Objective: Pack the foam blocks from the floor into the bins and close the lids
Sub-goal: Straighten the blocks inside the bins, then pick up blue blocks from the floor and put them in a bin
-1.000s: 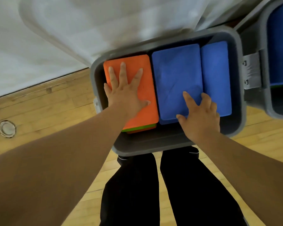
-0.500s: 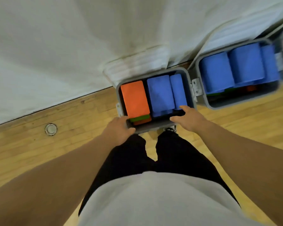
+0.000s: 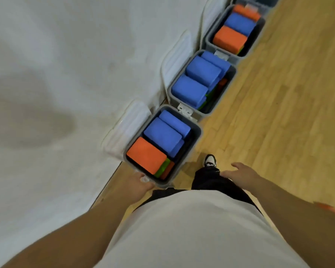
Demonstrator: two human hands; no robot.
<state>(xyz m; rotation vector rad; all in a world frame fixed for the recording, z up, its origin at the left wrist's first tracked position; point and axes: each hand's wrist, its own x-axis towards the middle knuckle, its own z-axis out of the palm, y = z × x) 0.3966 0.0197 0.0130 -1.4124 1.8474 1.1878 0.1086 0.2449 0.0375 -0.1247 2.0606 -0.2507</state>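
The left hand (image 3: 141, 183) rests against the near end of the nearest bin (image 3: 197, 132), beside its white latch (image 3: 144, 178), probably to steady or square it. I cannot tell whether the fingers curl round the rim. The right hand (image 3: 238, 170) hangs free at 3 o'clock of the left, fingers loose and apart, holding nothing.

From the left hand, the orange block (image 3: 146, 154) lies at 12 o'clock, with 2 blue blocks (image 3: 162, 132) just beyond. The lid (image 3: 128, 130) stands open against the wall (image 3: 46, 74) at 11 o'clock, so this bin is packed but not closed. The second bin (image 3: 231, 72) and third bin (image 3: 259, 26), both filled, run off toward 1 o'clock.
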